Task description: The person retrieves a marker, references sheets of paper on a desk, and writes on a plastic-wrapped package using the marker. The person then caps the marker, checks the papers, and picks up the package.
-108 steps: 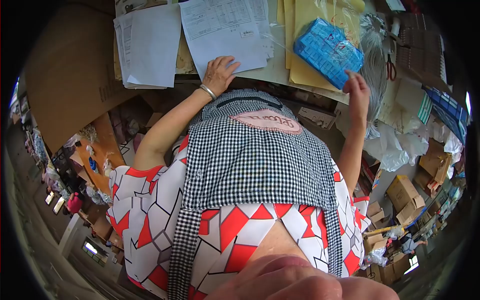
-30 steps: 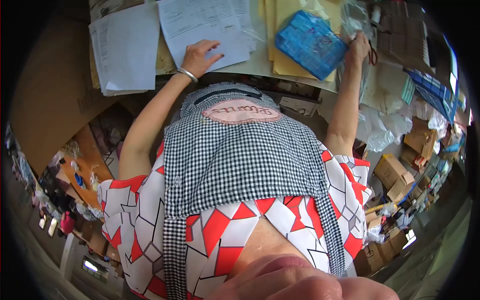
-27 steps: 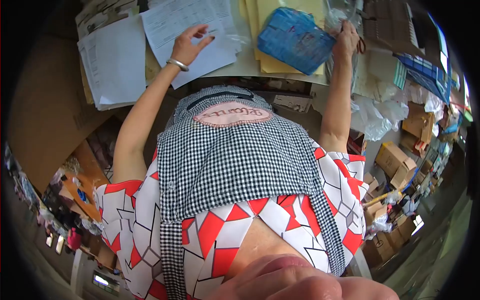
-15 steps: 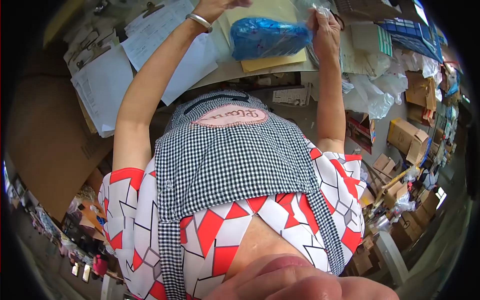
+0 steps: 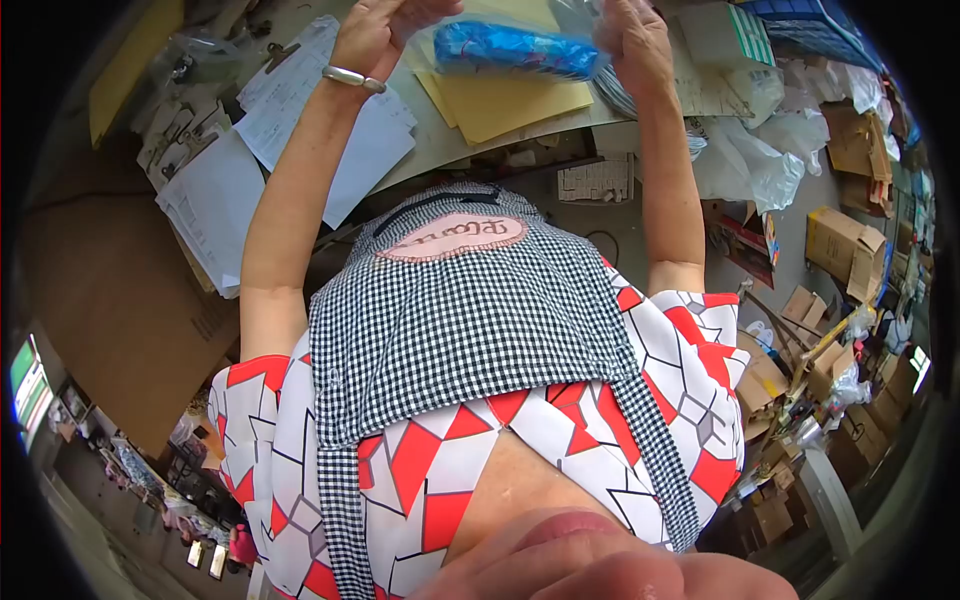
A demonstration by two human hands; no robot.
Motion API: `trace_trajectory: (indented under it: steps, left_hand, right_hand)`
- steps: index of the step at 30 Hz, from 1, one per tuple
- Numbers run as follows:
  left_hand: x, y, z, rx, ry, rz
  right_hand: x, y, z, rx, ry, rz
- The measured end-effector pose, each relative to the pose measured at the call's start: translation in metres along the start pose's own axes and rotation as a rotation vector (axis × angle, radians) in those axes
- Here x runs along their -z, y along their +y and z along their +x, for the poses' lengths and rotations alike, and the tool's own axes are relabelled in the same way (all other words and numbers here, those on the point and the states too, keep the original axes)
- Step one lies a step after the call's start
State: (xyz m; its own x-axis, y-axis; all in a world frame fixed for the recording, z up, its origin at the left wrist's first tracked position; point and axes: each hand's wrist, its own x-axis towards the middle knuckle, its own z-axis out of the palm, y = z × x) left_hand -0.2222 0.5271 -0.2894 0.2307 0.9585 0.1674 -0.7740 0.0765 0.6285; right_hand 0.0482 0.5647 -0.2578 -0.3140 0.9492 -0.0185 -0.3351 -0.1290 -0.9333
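A blue packet point(image 5: 515, 52) in a clear plastic bag hangs over the yellow papers point(image 5: 515, 103), near the top edge of the view. My left hand point(image 5: 388, 32), with a silver bangle at the wrist, is closed at the bag's left end, its fingertips partly cut off by the frame. At the other end, my right hand point(image 5: 636, 45) is closed on the clear plastic. White printed sheets point(image 5: 365, 150) lie on the table beneath my left forearm.
More papers and metal clips point(image 5: 190, 130) lie on the table point(image 5: 450, 146) at the left. A large brown cardboard sheet point(image 5: 110, 290) stands beyond them. Clear plastic bags point(image 5: 760, 160) hang at the right, with cardboard boxes point(image 5: 845, 250) on the floor. Another person point(image 5: 241, 545) is far off, lower left.
My left hand has gone from the white sheets to the packet's left side. My right hand has taken hold of the plastic. The packet has been raised and tilted, and the view has turned.
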Motion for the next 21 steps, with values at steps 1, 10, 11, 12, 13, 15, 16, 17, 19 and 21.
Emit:
trace_trajectory:
  steps: [1,10,11,12,13,15,16,17,19,21]
  left_hand:
    - [0.005,-0.004,0.000,0.018,-0.165,-0.278]
    - [-0.006,0.016,0.004,0.050,0.033,-0.009]
    - [-0.012,0.020,0.004,0.058,0.209,0.296]
    - [-0.017,0.019,0.008,0.021,0.220,0.325]
    - [-0.009,0.017,0.014,0.026,0.214,0.326]
    - [0.014,0.013,0.027,-0.002,0.211,0.288]
    - [-0.010,0.012,0.032,0.010,0.301,0.417]
    - [-0.015,0.009,0.035,0.041,0.313,0.400]
    - [-0.016,0.004,0.037,0.028,0.270,0.500]
    - [-0.025,0.026,0.037,0.247,0.208,0.727]
  right_hand:
    - [0.001,-0.001,-0.003,0.004,0.002,0.004]
    - [-0.016,-0.023,-0.008,-0.080,-0.331,-0.545]
    - [-0.012,-0.024,-0.004,-0.072,-0.314,-0.595]
    - [-0.012,-0.031,0.000,-0.065,-0.297,-0.645]
    - [-0.018,-0.039,0.001,-0.109,-0.242,-0.620]
    - [-0.016,-0.029,0.011,-0.087,-0.204,-0.587]
    - [-0.015,-0.024,0.014,-0.068,-0.174,-0.555]
    - [-0.014,-0.023,0.014,-0.032,-0.199,-0.593]
    - [-0.021,-0.033,0.005,-0.066,-0.133,-0.559]
    - [-0.018,-0.047,-0.013,-0.079,-0.142,-0.359]
